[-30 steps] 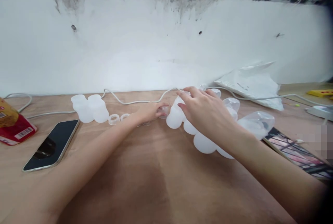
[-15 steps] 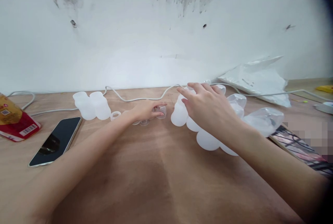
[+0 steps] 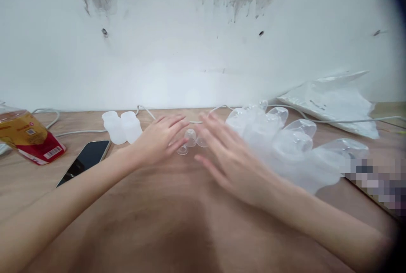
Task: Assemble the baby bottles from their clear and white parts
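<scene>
Several small clear dome-shaped plastic pieces [image 3: 190,136] lie on the table between my two hands; part of the group is hidden behind the fingers. My left hand [image 3: 163,137] is at their left with fingers stretched and thumb apart, holding nothing. From the right, my right hand [image 3: 225,154] reaches over, its fingers extended and a little blurred, with nothing in it. Beside my right hand stands a group of frosted white bottles with clear domed covers [image 3: 293,139], partly behind the forearm. Two frosted white bottles [image 3: 128,128] without covers stand left of my left hand.
A black phone [image 3: 84,161] lies at the left near a red and yellow package [image 3: 38,139]. A grey cable [image 3: 80,132] runs along the wall. At the back right is a crumpled white plastic bag [image 3: 333,103]. A flat board [image 3: 374,194] sits at the right edge.
My right hand has come off the covered bottles and moved left and nearer, beside the small clear pieces. The left hand has drawn back slightly and its fingers have spread. The view has shifted.
</scene>
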The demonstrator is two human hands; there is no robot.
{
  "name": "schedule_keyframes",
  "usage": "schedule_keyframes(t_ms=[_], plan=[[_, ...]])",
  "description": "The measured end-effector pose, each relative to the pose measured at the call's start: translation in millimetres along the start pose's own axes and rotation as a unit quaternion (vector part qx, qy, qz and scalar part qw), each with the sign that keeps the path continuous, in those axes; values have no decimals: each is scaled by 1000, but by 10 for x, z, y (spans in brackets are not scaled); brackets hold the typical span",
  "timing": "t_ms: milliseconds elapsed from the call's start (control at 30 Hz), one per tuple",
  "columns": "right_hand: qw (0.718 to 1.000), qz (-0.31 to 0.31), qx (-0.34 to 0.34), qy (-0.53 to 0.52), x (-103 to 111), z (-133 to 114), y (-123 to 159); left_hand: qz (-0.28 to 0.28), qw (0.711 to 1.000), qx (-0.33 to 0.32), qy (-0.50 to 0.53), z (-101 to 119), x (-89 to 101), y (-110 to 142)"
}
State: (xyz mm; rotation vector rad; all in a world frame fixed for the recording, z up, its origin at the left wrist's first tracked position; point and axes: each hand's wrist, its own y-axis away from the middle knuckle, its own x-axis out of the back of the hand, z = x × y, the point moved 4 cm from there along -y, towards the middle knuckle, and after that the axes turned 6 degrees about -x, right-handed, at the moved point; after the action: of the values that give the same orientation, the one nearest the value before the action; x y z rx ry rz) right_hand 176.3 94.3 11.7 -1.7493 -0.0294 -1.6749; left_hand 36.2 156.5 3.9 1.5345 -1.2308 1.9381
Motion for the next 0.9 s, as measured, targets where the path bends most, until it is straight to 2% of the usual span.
schedule_keyframes(t_ms=[67,167,200,267,467,733,900], plan=[[992,-84,61,-78,-158,-170,136,-26,999,-9,-19,119,71,406],[961,-202,100,-162,-392,-303,349,-132,991,-15,5,287,21,931],[951,-230,102,-180,-453,-318,402,-165,986,-7,19,322,-15,1051],[938,-266,97,-201,-538,-325,467,-197,979,6,47,361,-78,1187],[932,-272,82,-224,-574,-324,470,-228,971,25,69,341,-182,1204],[932,-272,85,-224,-575,-328,472,-223,972,34,71,340,-186,1211],[939,-245,94,-221,-554,-338,462,-199,978,18,65,369,-186,1231]])
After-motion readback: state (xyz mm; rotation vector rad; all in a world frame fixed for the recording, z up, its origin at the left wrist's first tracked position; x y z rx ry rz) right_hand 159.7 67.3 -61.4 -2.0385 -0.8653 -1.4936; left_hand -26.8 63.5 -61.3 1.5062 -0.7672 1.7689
